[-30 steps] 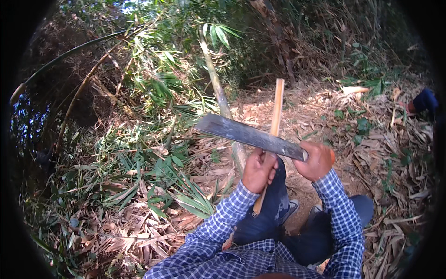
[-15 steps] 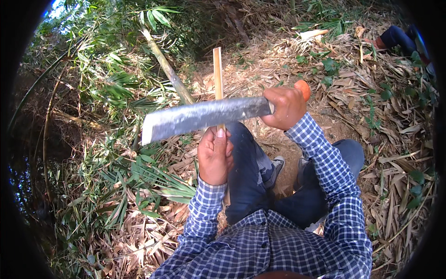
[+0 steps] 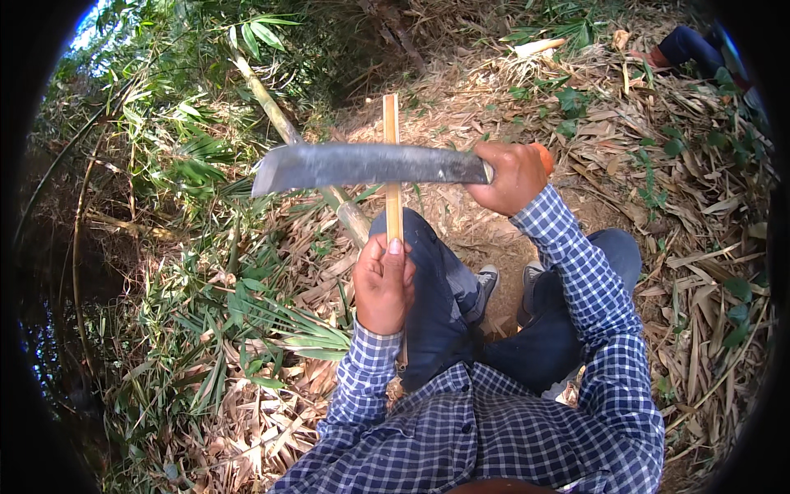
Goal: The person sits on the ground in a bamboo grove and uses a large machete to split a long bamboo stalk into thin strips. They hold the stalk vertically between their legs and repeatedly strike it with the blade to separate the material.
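My left hand (image 3: 383, 284) is closed round a narrow bamboo strip (image 3: 393, 216), thumb laid along its face. The strip points away from me, its far end beyond the blade and its lower part passing behind my hand and wrist. In my right hand (image 3: 510, 177) is the orange handle of a machete (image 3: 370, 165); only the handle's butt end shows past my fist. The broad grey blade lies crosswise over the strip, above my left thumb, its squared tip out to the left. Whether the edge touches the strip I cannot tell.
A long bamboo pole (image 3: 271, 103) slants across the ground ahead on the left. Cut green leaves (image 3: 309, 333) lie by my left knee. Dry leaf litter (image 3: 609, 156) covers the slope. At the far right, part of another person (image 3: 691, 53) shows, near a pale cut piece (image 3: 539, 48).
The machete blade has moved away from my left hand, farther up the strip. My left hand has shifted slightly nearer to me, and more of the strip shows between thumb and blade.
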Motion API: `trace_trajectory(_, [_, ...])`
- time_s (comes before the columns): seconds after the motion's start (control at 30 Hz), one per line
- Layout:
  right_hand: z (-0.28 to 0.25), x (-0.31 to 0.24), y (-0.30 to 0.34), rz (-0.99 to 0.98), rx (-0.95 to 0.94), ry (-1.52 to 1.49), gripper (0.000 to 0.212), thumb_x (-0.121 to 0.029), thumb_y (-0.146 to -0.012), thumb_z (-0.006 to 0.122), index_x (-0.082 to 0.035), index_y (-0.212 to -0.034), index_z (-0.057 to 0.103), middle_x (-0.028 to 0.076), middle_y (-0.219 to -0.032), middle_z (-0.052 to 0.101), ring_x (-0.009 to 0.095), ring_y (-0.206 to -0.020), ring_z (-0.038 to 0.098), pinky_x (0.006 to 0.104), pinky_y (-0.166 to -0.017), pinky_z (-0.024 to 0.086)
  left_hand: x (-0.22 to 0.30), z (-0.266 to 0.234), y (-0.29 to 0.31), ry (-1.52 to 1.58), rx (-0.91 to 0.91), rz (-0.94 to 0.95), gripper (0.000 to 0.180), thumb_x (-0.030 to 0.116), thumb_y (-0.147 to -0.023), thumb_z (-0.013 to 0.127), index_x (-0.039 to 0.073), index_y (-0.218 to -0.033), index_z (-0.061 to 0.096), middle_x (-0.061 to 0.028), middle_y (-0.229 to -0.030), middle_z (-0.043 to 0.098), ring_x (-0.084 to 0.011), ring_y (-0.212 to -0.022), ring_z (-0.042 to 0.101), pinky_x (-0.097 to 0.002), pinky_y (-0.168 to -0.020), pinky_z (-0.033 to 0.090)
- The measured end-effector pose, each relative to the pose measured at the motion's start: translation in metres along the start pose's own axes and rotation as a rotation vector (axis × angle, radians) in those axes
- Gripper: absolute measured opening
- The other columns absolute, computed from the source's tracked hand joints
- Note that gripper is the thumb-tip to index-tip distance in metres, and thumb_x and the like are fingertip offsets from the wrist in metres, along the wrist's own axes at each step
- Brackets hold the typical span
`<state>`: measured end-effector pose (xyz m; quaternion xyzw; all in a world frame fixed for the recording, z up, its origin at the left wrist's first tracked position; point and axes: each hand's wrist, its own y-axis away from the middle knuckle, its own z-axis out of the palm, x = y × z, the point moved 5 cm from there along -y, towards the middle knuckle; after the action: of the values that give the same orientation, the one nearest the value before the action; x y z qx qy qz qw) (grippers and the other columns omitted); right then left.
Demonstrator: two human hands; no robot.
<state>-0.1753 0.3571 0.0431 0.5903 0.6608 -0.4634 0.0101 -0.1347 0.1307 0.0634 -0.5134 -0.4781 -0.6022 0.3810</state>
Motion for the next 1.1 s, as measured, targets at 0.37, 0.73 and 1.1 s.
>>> trace_trajectory(0.37, [0.000, 0.000, 0.005, -0.025, -0.048, 0.055, 0.022, -0.030, -0.068, 0.071, -0.011, -0.070, 0.062, 0.009, -0.060, 0.061, 0.030, -0.056, 0.063, 0.0444, -0.052, 0.049, -0.013, -0.003, 0.000, -0.013, -0.013, 0.010, 0.020, 0.025, -0.104, 0.045, 0.008, -0.094, 0.049, 0.0034, -0.056, 0.039, -0.0026, -0.035, 0.025, -0.0203, -0.033, 0.020])
trace_trajectory(0.73, [-0.001, 0.004, 0.007, 0.077, -0.079, 0.074, 0.022, -0.032, -0.074, 0.070, -0.011, -0.073, 0.063, 0.008, -0.060, 0.062, 0.027, -0.054, 0.064, 0.0425, -0.051, 0.050, -0.013, -0.001, -0.006, -0.029, 0.038, 0.019, 0.019, 0.024, -0.102, 0.049, 0.007, -0.095, 0.049, 0.0012, -0.061, 0.045, -0.0060, -0.040, 0.037, -0.0199, -0.035, 0.029])
trace_trajectory(1.1, [0.005, -0.027, 0.019, -0.152, -0.053, -0.013, 0.025, -0.020, -0.058, 0.072, -0.006, -0.072, 0.057, 0.011, -0.065, 0.058, 0.032, -0.061, 0.061, 0.0446, -0.056, 0.047, -0.008, 0.009, -0.008, -0.052, 0.017, 0.001, 0.017, 0.021, -0.102, 0.050, 0.004, -0.102, 0.050, 0.0004, -0.064, 0.047, -0.0041, -0.038, 0.033, -0.0201, -0.035, 0.025])
